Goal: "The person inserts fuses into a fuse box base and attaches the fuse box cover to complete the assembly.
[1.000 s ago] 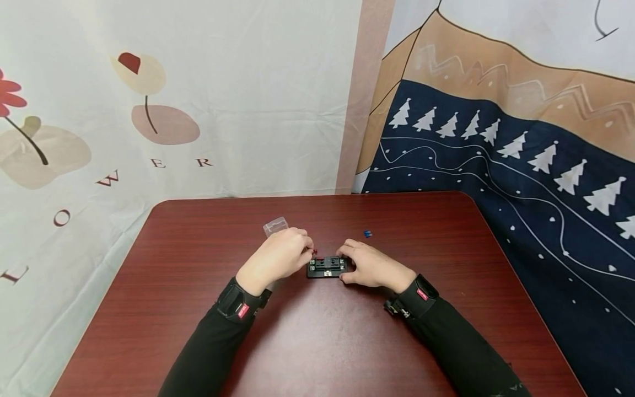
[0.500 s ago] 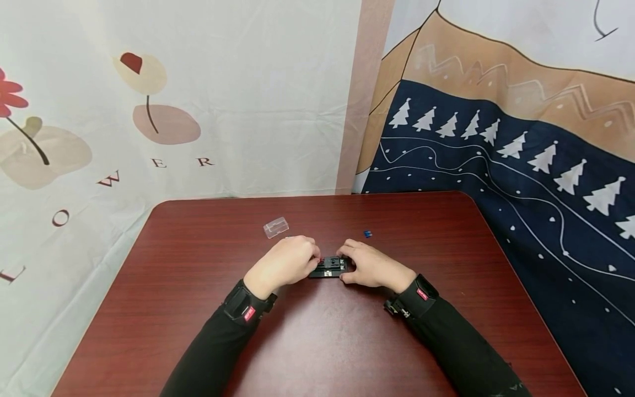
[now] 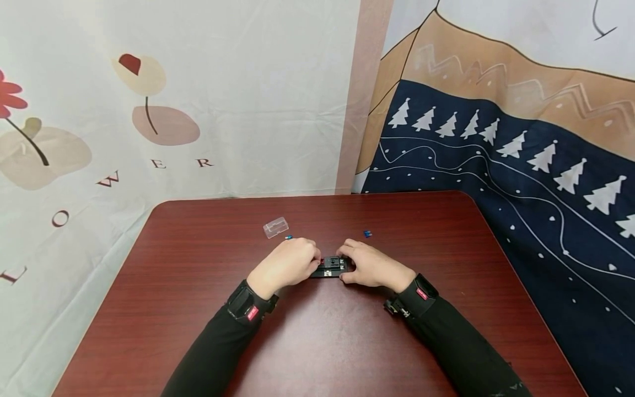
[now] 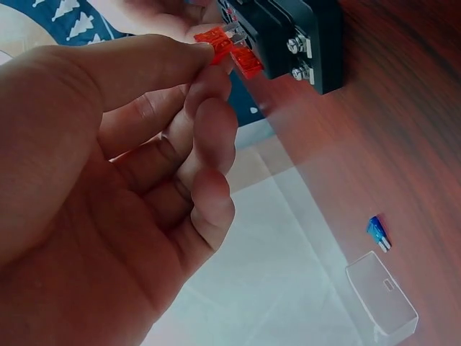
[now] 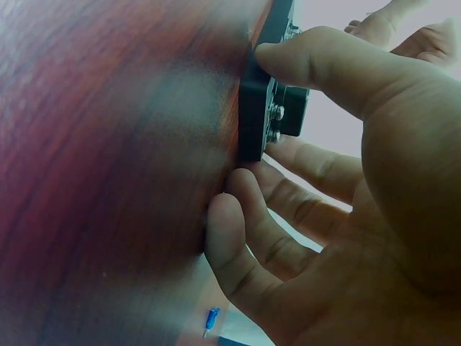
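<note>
On the dark-red wooden table [image 3: 327, 336], the right hand [image 3: 371, 263] grips a black oblong plastic block [image 3: 333, 264] holding one translucent red fuse [image 4: 248, 63]; the left hand [image 3: 284, 263] pinches a second fuse [image 4: 215, 42]. Clear plastic cover [image 3: 275, 227], blue fuses [image 3: 367, 234] lie behind.

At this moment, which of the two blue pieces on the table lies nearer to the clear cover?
The blue piece beside the left hand; the other blue piece lies farther right, beyond the right hand.

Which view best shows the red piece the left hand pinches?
Left wrist: the red piece shows large, pinched by the left hand. Head: tiny red speck, possibly its red neighbour. Right wrist: doesn't show it.
</note>
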Action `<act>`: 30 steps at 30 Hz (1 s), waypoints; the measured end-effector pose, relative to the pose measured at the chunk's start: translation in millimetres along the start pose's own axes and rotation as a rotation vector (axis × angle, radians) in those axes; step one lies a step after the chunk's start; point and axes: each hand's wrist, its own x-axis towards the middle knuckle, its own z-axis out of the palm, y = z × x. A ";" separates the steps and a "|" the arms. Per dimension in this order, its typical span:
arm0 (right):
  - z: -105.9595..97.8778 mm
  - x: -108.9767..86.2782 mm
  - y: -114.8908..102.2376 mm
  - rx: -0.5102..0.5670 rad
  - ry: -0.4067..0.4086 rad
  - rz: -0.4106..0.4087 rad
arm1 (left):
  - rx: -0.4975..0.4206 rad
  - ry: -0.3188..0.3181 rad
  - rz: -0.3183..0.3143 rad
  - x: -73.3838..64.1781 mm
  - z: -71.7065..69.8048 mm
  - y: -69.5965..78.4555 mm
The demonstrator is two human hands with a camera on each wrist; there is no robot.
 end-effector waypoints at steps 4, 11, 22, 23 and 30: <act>0.4 0.0 0.1 -0.001 -0.001 0.001 | 0.008 0.000 -0.002 0.9 2.1 -0.7; 0.2 0.1 0.1 0.005 0.001 0.005 | 0.012 -0.013 -0.011 3.2 5.3 -1.3; -0.2 -0.2 -0.7 0.006 0.004 0.002 | 0.000 -0.020 -0.019 2.6 4.6 -1.2; -0.4 -0.2 -0.8 0.005 0.003 0.003 | -0.001 -0.020 -0.020 2.5 3.9 -1.1; -1.3 -1.2 -1.6 0.010 -0.004 0.011 | 0.011 0.002 -0.019 2.7 1.7 1.0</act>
